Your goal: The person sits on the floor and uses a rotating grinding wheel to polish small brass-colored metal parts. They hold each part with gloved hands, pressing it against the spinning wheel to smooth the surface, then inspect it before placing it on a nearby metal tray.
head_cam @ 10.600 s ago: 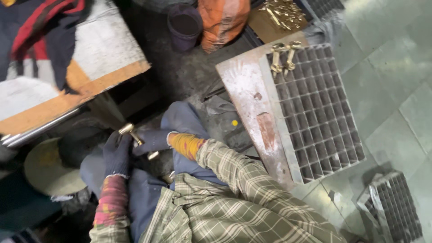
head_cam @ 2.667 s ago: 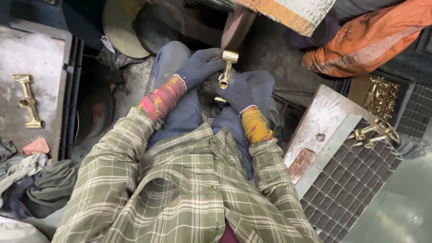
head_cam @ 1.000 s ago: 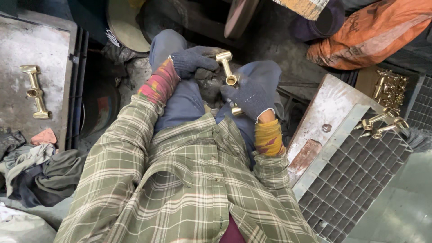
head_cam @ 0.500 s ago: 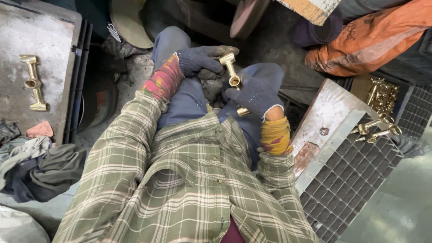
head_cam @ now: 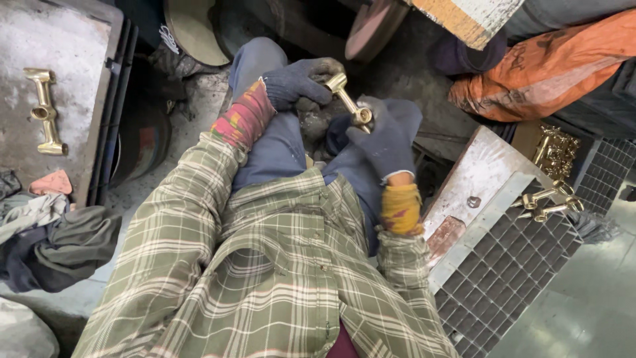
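Note:
I look down at my lap in a green plaid shirt. My left hand [head_cam: 298, 81] and my right hand [head_cam: 387, 139], both in dark knit gloves, grip a short brass fitting [head_cam: 347, 99] between them above my knees. The left hand holds its upper end, the right hand its lower round end. Just beyond the fitting a pinkish grinding wheel [head_cam: 368, 30] stands close.
Left: a grey metal crate lid [head_cam: 73, 40] with a brass tap body [head_cam: 45, 113] lying on it, and rags [head_cam: 46, 232] below. Right: a grid crate [head_cam: 510, 272] with a metal plate [head_cam: 477, 179], several brass parts [head_cam: 546, 202], more brass pieces [head_cam: 556, 149], orange cloth [head_cam: 550, 63].
My view has swung from the right side of the bench to over my lap. In the last second the fitting has tilted a little, with both hands staying on it.

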